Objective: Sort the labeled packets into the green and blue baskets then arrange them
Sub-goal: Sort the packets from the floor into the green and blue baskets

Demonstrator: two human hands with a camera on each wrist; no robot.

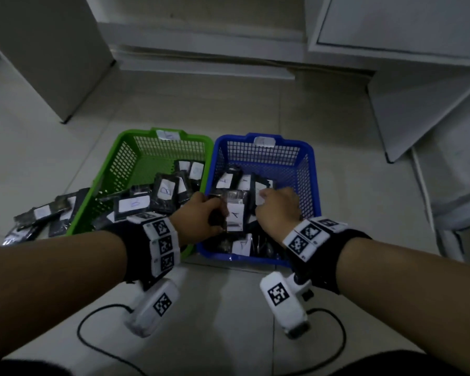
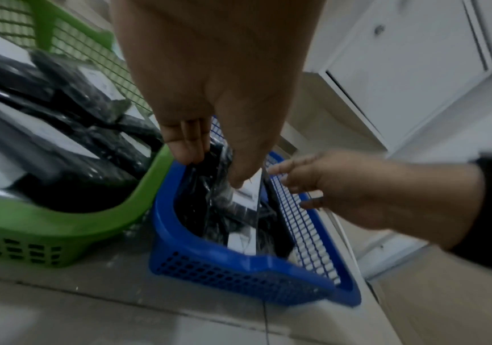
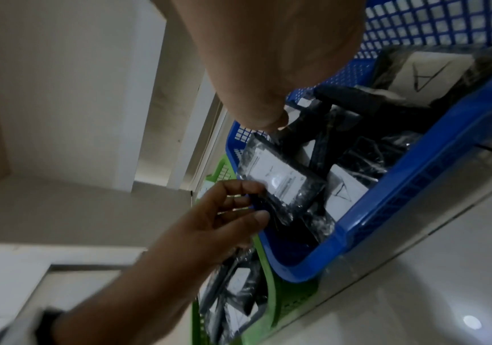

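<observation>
The green basket stands on the left and the blue basket on the right, side by side on the floor. Both hold several black packets with white labels; those in the green one read B. My left hand grips a packet marked A upright over the blue basket's near left part, thumb on its front and fingers behind. My right hand is inside the blue basket, its straight fingers touching the standing packets there. More A packets lie below.
Several loose packets lie on the tiled floor left of the green basket. White cabinets stand at the back and right, and a white panel at back left. A black cable loops on the floor near me.
</observation>
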